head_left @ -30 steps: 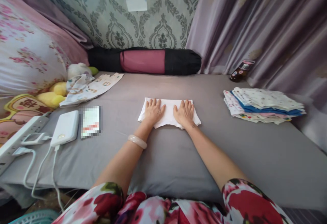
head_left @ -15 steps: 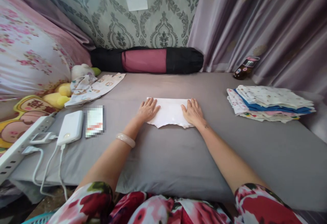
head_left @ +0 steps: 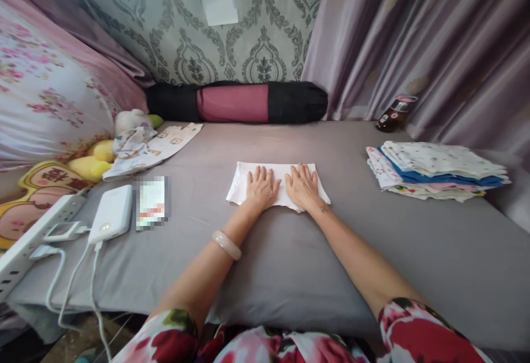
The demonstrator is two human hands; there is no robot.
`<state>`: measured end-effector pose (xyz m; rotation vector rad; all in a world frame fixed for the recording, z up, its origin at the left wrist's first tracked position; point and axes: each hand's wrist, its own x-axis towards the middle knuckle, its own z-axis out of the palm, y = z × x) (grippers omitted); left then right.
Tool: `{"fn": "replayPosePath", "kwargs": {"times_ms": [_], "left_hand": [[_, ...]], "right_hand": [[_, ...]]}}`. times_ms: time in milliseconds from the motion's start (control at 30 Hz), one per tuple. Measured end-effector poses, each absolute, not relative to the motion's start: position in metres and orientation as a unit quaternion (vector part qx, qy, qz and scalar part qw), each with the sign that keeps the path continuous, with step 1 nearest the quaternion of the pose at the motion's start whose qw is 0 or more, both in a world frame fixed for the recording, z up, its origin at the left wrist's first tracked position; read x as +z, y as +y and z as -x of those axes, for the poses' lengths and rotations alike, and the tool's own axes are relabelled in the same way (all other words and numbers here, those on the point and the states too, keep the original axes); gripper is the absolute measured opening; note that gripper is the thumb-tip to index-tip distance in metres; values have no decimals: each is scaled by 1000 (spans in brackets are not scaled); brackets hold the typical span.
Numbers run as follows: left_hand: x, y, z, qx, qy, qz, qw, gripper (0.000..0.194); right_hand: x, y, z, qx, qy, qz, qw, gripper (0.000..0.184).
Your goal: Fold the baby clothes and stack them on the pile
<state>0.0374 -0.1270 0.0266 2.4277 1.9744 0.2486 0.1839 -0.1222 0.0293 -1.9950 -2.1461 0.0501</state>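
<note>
A folded white garment (head_left: 239, 183) lies flat on the grey bedsheet (head_left: 290, 263), its exact kind hard to make out. On its left half rests my left hand (head_left: 261, 187), palm down with fingers stretched out. My right hand (head_left: 304, 187) presses flat on the right half, fingers spread. The two hands are close together near the garment's middle, thumbs almost meeting. Both cover part of the cloth.
At right sits a stack of folded clothes (head_left: 443, 167), with a brown bottle (head_left: 395, 114) behind it. A black and pink roll (head_left: 234, 103) lies along the wall. Left are a patterned cloth (head_left: 165, 145), a white power bank (head_left: 111, 214) and a power strip (head_left: 39, 238).
My two hands have slid inward from the garment's left and right edges toward its middle. The garment's side edges now show beyond the hands. The view has shifted slightly.
</note>
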Motion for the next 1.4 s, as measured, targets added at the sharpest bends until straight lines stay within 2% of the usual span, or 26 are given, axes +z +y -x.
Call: {"fn": "replayPosePath", "kwargs": {"times_ms": [467,767,1033,1400], "left_hand": [[15,-128,-42,108,627,-772,-4,59],[24,-129,-27,146,668,-730,-13,38],[21,-129,-9,169,691,-703,-13,37],[30,-131,8,194,731,-655,-4,30]], "right_hand": [[27,-123,-181,6,-725,682,95,54],[33,-121,-148,40,-756,644,110,53],[24,-120,-142,28,-763,637,106,53],[31,-117,-112,71,-780,610,121,54]]}}
